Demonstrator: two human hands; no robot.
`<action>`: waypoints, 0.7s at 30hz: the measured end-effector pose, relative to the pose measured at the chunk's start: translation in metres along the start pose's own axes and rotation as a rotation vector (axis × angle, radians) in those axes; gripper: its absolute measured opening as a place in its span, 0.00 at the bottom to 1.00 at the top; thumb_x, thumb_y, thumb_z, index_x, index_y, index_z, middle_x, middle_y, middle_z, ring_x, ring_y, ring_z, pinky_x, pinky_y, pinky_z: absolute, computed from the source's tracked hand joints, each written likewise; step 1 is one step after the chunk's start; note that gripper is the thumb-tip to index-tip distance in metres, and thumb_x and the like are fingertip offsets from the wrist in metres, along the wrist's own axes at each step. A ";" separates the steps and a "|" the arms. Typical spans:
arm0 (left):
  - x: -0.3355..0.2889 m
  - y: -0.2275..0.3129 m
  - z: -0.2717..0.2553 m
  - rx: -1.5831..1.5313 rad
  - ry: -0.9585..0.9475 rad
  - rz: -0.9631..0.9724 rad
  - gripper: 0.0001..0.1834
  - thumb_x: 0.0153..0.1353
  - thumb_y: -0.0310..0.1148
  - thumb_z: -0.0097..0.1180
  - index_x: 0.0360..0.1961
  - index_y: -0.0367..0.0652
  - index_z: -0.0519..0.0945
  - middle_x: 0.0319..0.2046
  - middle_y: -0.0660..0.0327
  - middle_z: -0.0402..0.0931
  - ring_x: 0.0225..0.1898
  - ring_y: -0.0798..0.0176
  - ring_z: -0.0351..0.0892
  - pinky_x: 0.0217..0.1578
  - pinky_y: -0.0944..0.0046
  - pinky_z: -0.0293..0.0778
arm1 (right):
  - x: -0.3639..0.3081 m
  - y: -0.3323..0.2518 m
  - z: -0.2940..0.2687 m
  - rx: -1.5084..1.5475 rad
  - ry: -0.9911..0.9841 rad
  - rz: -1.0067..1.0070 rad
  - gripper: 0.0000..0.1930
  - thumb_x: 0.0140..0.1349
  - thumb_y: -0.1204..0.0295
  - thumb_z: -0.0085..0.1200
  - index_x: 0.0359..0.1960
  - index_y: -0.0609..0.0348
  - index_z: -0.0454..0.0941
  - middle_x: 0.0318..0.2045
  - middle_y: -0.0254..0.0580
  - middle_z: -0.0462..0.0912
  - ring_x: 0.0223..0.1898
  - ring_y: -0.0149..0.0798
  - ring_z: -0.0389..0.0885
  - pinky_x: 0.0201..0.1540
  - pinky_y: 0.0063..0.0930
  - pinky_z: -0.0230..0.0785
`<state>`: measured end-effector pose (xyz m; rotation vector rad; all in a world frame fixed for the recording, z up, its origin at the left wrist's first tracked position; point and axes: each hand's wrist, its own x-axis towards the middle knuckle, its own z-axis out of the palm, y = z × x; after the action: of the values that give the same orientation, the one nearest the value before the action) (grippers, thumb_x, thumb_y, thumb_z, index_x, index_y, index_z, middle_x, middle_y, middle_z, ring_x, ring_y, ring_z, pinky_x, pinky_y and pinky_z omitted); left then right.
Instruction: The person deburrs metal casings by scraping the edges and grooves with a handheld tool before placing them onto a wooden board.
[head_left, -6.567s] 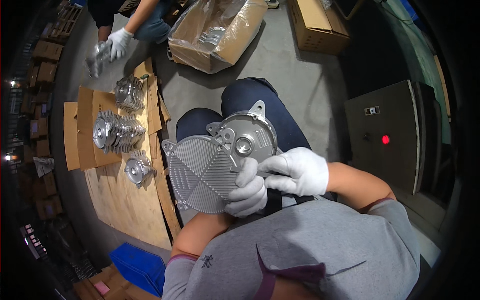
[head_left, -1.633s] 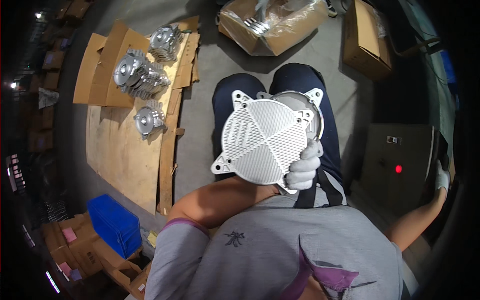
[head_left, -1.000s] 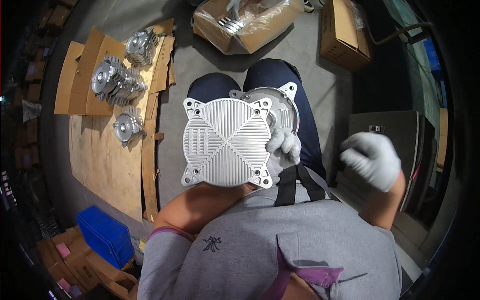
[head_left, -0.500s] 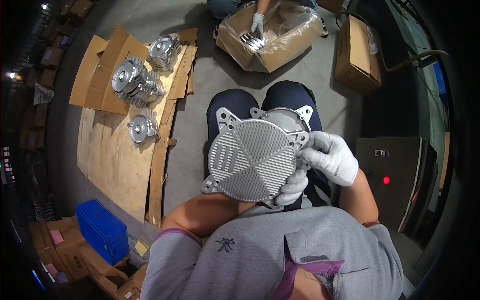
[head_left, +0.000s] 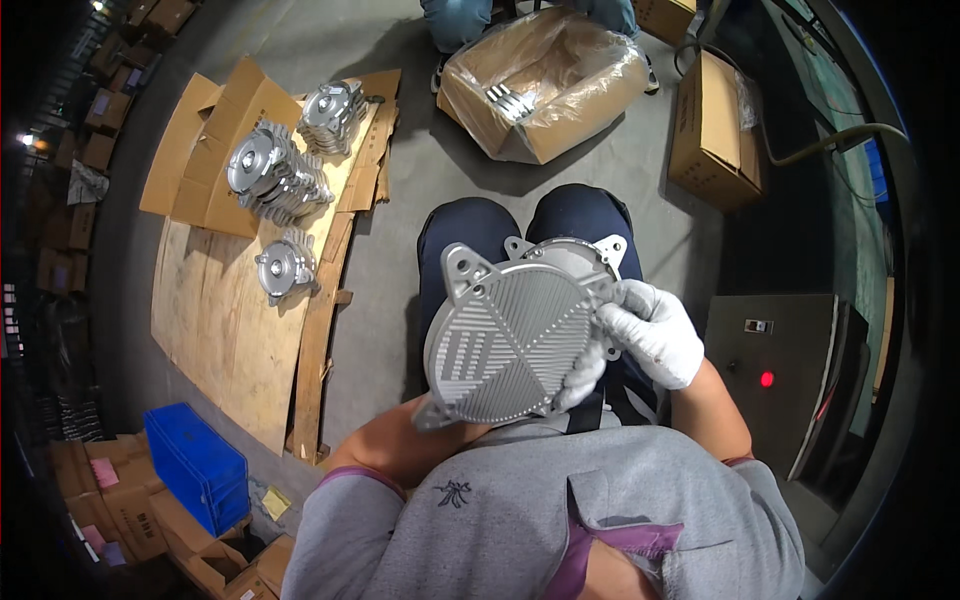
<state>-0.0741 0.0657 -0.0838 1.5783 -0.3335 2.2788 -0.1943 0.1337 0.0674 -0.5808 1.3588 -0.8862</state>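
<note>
The silver-grey round metal plate with ribbed quarters and pierced corner lugs (head_left: 515,345) is in front of your torso, over your lap, its ribbed face turned up and somewhat tilted. Being nearly round, it shows no clear long axis; its ribs part along an X, and two lugs jut out on its left side. From both your hands the plate's bulk lies to the left. Your right hand in a white glove (head_left: 655,335) is at its upper right edge, your left hand in a white glove (head_left: 580,382) at its lower right, both just beside it.

Your left forearm passes under the plate, and your left fingers close over its rim, gripping it. Your right fingers are curled, thumb and forefinger drawn close at the edge; whether they pinch the plate or only touch it, I cannot tell. Beyond it, toward your knees, a second round grey metal casting with lugs (head_left: 572,256) shows partly covered.
</note>
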 end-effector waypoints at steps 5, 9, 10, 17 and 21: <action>0.009 0.003 0.104 0.472 1.142 0.744 0.30 0.64 0.53 0.53 0.54 0.37 0.73 0.46 0.55 0.76 0.44 0.57 0.80 0.43 0.61 0.78 | -0.006 0.003 0.006 -0.069 -0.077 -0.214 0.23 0.65 0.58 0.52 0.50 0.67 0.75 0.38 0.37 0.78 0.36 0.27 0.72 0.42 0.20 0.65; 0.074 0.007 0.114 1.395 2.029 0.695 0.16 0.72 0.41 0.46 0.49 0.41 0.76 0.42 0.64 0.78 0.40 0.71 0.77 0.40 0.70 0.76 | -0.009 0.016 -0.007 -0.009 -0.158 -0.305 0.23 0.70 0.57 0.45 0.54 0.65 0.74 0.40 0.36 0.79 0.40 0.28 0.73 0.48 0.23 0.66; 0.079 0.005 0.117 1.472 2.045 0.707 0.17 0.71 0.42 0.48 0.51 0.42 0.76 0.42 0.64 0.78 0.41 0.71 0.77 0.43 0.71 0.75 | -0.009 0.015 -0.006 -0.009 -0.153 -0.302 0.23 0.70 0.57 0.45 0.54 0.65 0.74 0.40 0.36 0.79 0.40 0.28 0.73 0.48 0.23 0.66; 0.101 -0.005 0.134 1.505 1.848 0.465 0.49 0.65 0.69 0.28 0.63 0.27 0.57 0.57 0.50 0.69 0.60 0.59 0.68 0.62 0.61 0.61 | 0.019 0.044 -0.008 0.216 0.096 -0.406 0.23 0.75 0.59 0.33 0.52 0.68 0.73 0.44 0.43 0.81 0.45 0.31 0.77 0.51 0.24 0.68; 0.104 -0.006 0.137 1.516 1.791 0.375 0.55 0.62 0.73 0.19 0.66 0.25 0.49 0.62 0.46 0.64 0.64 0.54 0.64 0.64 0.60 0.58 | 0.016 0.033 -0.006 0.282 0.070 -0.348 0.27 0.75 0.56 0.29 0.56 0.70 0.70 0.47 0.47 0.80 0.48 0.33 0.78 0.55 0.25 0.68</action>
<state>0.0120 0.0338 0.0619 -1.0554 1.8553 3.0841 -0.1936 0.1405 0.0306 -0.5792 1.1840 -1.3663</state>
